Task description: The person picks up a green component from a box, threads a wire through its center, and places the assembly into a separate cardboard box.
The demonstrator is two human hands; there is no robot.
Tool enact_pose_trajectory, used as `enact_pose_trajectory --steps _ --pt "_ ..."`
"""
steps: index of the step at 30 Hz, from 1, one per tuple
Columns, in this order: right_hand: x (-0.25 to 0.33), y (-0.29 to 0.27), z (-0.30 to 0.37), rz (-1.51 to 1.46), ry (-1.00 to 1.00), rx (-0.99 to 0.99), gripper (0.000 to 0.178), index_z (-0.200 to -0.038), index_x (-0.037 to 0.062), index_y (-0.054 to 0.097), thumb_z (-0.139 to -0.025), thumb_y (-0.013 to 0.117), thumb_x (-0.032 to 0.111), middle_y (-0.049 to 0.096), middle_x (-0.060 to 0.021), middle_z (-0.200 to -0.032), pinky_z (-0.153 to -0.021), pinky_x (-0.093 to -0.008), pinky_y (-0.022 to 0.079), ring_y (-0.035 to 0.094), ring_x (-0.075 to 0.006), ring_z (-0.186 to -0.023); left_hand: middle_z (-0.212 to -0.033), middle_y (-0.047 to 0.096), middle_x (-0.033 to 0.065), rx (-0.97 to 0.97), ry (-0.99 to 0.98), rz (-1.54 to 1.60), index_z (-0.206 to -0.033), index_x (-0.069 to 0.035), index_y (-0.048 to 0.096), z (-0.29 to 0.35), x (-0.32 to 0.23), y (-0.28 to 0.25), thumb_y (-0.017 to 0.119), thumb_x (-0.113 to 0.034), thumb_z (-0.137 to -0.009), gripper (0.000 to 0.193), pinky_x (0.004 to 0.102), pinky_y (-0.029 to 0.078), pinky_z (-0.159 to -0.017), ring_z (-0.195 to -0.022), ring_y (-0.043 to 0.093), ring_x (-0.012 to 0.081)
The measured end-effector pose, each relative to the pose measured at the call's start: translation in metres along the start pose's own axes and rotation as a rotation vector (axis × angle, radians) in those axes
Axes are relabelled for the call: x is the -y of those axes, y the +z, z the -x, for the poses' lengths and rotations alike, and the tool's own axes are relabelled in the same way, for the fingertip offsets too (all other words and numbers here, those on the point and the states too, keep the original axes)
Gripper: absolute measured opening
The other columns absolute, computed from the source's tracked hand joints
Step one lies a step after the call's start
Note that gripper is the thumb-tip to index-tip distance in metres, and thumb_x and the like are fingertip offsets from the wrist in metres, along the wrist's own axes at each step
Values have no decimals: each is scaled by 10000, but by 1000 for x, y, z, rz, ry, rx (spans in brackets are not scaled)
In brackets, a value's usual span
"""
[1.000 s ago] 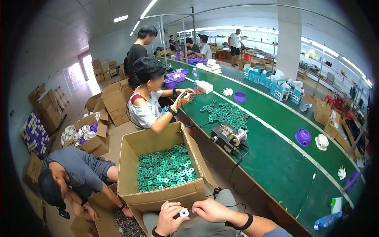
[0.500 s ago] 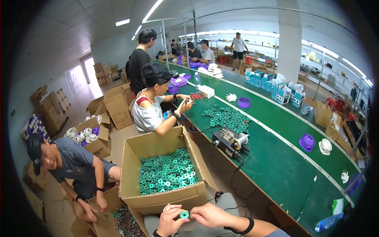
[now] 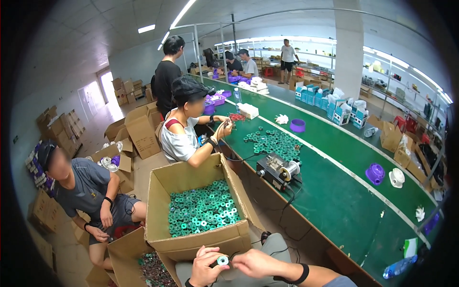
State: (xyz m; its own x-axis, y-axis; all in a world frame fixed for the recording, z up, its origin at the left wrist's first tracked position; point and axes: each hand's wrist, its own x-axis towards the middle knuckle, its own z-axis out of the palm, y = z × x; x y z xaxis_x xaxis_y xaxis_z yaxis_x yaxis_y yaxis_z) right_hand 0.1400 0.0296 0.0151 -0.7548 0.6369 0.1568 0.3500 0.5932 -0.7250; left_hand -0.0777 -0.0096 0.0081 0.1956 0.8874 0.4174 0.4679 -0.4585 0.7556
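Low in the view, over my lap, my left hand (image 3: pixel 205 268) pinches a small ring-shaped part (image 3: pixel 223 260) with a green rim, a pale face and a dark centre. Just right of it is my right hand (image 3: pixel 254 263), its fingers curled together close to the ring. Whatever those fingertips may hold is too small to make out. Directly beyond my hands stands an open cardboard box (image 3: pixel 193 244), filled with many similar green rings (image 3: pixel 203 210).
A green conveyor table (image 3: pixel 330 220) runs along my right, bearing a soldering unit with a wire spool (image 3: pixel 278 170) and loose green rings (image 3: pixel 272 143). One co-worker (image 3: pixel 184 129) works at its edge; another (image 3: pixel 91 191) sits left beside a lower box (image 3: pixel 129 258). Cables hang near my knee.
The ring in my left hand now shows a paler face. My right hand has shifted slightly. The seated co-worker at left has straightened up and drawn both hands back from the lower box.
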Motion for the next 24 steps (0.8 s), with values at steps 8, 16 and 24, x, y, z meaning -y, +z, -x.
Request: enact_pose_trajectory --steps 8,16,24 --pt "-17 8 1 -54 60 -150 123 -914 51 643 -930 566 145 673 -154 -743 -646 -456 532 670 -381 -716 -941 741 49 6 49 -78 -863 -96 740 -1 0 4 791 -181 -724 170 539 388 -1070 -1101 641 325" --pt "5 -1 2 -122 55 -163 163 -868 36 649 -924 573 169 659 -203 -739 -662 -500 529 663 -414 -724 -940 742 49 43 88 -141 -932 -104 759 9 17 9 827 -225 -723 251 533 403 -1055 -1067 657 291" --pt "17 2 7 -234 36 -89 109 -882 5 662 -910 575 65 632 -180 -674 -548 -421 490 646 -351 -601 -979 740 23 122 -21 -88 -961 -120 762 16 20 9 877 -346 -696 367 575 309 -1123 -1145 618 275"
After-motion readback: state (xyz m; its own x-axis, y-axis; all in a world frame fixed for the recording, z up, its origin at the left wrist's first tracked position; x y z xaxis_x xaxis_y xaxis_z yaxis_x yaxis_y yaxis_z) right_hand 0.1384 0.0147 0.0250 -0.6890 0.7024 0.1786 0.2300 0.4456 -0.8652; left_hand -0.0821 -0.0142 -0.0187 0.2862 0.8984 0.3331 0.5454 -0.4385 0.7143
